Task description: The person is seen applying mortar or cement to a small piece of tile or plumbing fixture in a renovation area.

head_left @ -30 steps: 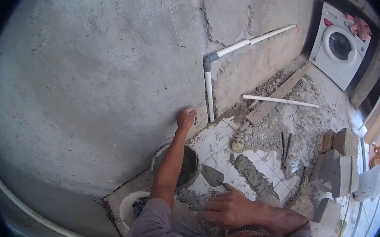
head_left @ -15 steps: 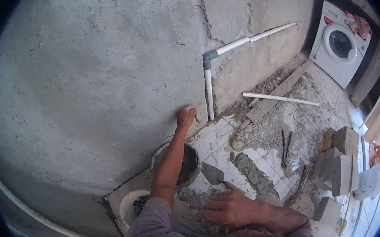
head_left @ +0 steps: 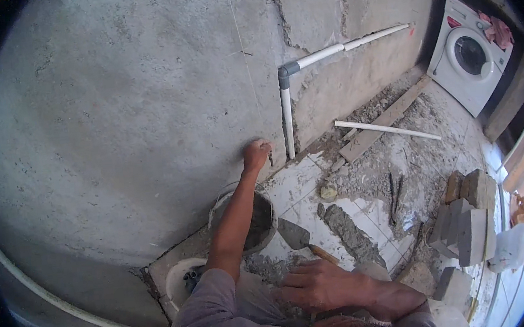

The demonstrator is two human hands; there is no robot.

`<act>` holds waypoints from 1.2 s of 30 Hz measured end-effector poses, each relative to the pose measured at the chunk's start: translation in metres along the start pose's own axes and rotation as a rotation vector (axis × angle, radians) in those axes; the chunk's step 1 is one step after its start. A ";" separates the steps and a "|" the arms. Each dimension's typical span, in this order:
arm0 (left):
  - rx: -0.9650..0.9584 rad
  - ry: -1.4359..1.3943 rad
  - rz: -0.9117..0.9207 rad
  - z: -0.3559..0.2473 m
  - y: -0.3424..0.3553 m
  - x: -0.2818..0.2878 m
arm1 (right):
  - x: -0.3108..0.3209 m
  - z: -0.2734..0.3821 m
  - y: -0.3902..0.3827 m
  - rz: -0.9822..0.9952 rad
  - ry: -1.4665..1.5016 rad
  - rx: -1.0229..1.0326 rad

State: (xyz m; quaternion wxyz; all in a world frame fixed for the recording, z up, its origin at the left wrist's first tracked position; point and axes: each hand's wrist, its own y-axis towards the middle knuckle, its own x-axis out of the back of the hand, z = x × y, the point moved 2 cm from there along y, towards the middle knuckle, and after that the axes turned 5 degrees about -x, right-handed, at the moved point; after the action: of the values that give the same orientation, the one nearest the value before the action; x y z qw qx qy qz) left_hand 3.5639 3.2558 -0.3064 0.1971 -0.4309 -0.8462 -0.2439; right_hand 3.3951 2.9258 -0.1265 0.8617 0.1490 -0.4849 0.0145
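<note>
— At the base of the grey plastered wall (head_left: 114, 114)? Left hand (head_left: 256, 154), fingers pinched together on a small dark nail-like thing (head_left: 270, 159), too small to tell exactly. Held against the plaster, just left of the upright white pipe (head_left: 287, 121).

— And the containers?

— Under the left forearm, a round bucket (head_left: 265, 216), grey and mortar-smeared, wet grey mortar inside. Nearer the body, a white pail (head_left: 175, 280) with something dark in it, mostly hidden by the sleeve.

— Right hand?

— Right hand (head_left: 322, 286) spread flat, palm down, fingers apart, gripping nothing, resting low over the knee. Just beyond the fingertips, a trowel (head_left: 294, 234) lying on the white floor tiles (head_left: 304, 184), pointed grey blade, wooden handle, a strip of mortar (head_left: 349, 234) beside it.

— Further out?

— Rubble and a wooden plank (head_left: 383, 120) along the wall foot, a loose white pipe (head_left: 387, 129) across it. Stacked grey blocks (head_left: 466, 220) at right. White front-loading washing machine (head_left: 468, 58) in the far corner, reddish cloth on top.
</note>
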 end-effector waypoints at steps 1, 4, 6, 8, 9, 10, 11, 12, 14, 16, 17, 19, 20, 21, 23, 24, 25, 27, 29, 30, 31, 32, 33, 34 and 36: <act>0.000 -0.002 0.005 -0.001 0.000 -0.001 | -0.002 -0.001 -0.001 -0.057 0.001 0.008; -0.021 0.065 0.010 -0.002 -0.001 -0.002 | 0.002 0.000 -0.001 -0.125 0.005 0.029; 0.000 0.063 -0.014 -0.002 -0.001 -0.002 | 0.000 -0.001 -0.001 -0.112 0.010 0.023; -0.016 0.031 0.006 -0.002 -0.001 -0.001 | 0.000 0.000 -0.001 -0.098 0.013 0.016; -0.033 -0.003 0.025 -0.003 -0.001 -0.002 | 0.002 0.001 -0.001 -0.066 0.030 -0.011; -0.033 -0.003 0.028 -0.005 -0.001 -0.002 | 0.002 0.002 -0.001 -0.034 0.046 -0.038; -0.007 -0.009 0.039 -0.005 -0.001 -0.003 | 0.002 0.001 -0.002 -0.035 0.046 -0.041; 0.023 -0.011 0.047 -0.005 -0.002 -0.001 | 0.002 0.001 -0.002 -0.073 0.023 -0.029; 0.020 0.022 0.035 -0.005 -0.004 0.003 | 0.004 0.002 0.000 -0.111 0.003 -0.016; 0.013 0.045 0.029 -0.011 -0.005 0.002 | 0.013 0.005 0.003 -0.007 0.057 -0.022; 0.011 0.044 0.027 -0.013 -0.006 0.002 | 0.014 0.005 0.003 -0.007 0.058 -0.024; 0.009 0.045 0.023 -0.015 -0.006 0.003 | 0.015 0.006 0.003 0.002 0.041 -0.025; 0.018 0.033 0.028 -0.015 -0.007 0.004 | 0.013 0.006 0.002 0.002 0.042 -0.025; 0.028 0.021 0.034 -0.015 -0.008 0.004 | 0.009 0.004 0.001 0.001 0.028 -0.042; 0.028 0.029 0.040 -0.015 -0.007 0.004 | 0.001 0.001 0.000 0.000 0.015 -0.060; 0.028 0.038 0.043 -0.013 -0.006 0.004 | -0.002 0.000 -0.001 -0.012 0.058 -0.050; 0.030 0.039 0.043 -0.011 -0.005 0.004 | -0.003 0.000 -0.001 -0.024 0.101 -0.041; 0.019 0.002 0.026 -0.011 -0.005 0.003 | 0.003 0.000 0.001 -0.046 0.069 -0.016; 0.021 0.031 0.030 -0.015 -0.004 0.000 | 0.004 -0.001 0.001 -0.069 0.035 0.006; 0.025 0.064 0.030 -0.015 -0.005 0.001 | 0.002 -0.002 0.000 -0.062 0.041 0.007; 0.026 0.065 0.031 -0.013 -0.004 0.001 | 0.000 -0.002 0.000 -0.055 0.047 0.007; 0.006 0.059 0.022 -0.013 -0.004 0.001 | 0.000 -0.001 -0.001 -0.055 0.047 0.007; -0.013 0.056 0.010 -0.009 -0.003 0.002 | 0.001 0.000 -0.001 -0.060 0.033 0.010; -0.012 0.058 0.006 -0.005 -0.003 0.004 | 0.001 0.002 -0.001 -0.065 0.018 0.014; -0.026 0.011 -0.002 -0.004 -0.002 0.003 | -0.003 0.000 -0.002 -0.071 0.016 0.018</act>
State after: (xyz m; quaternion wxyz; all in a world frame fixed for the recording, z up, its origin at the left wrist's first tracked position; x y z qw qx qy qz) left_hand 3.5607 3.2545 -0.3018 0.1958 -0.4313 -0.8423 -0.2573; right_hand 3.3938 2.9246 -0.1296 0.8642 0.1737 -0.4720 -0.0108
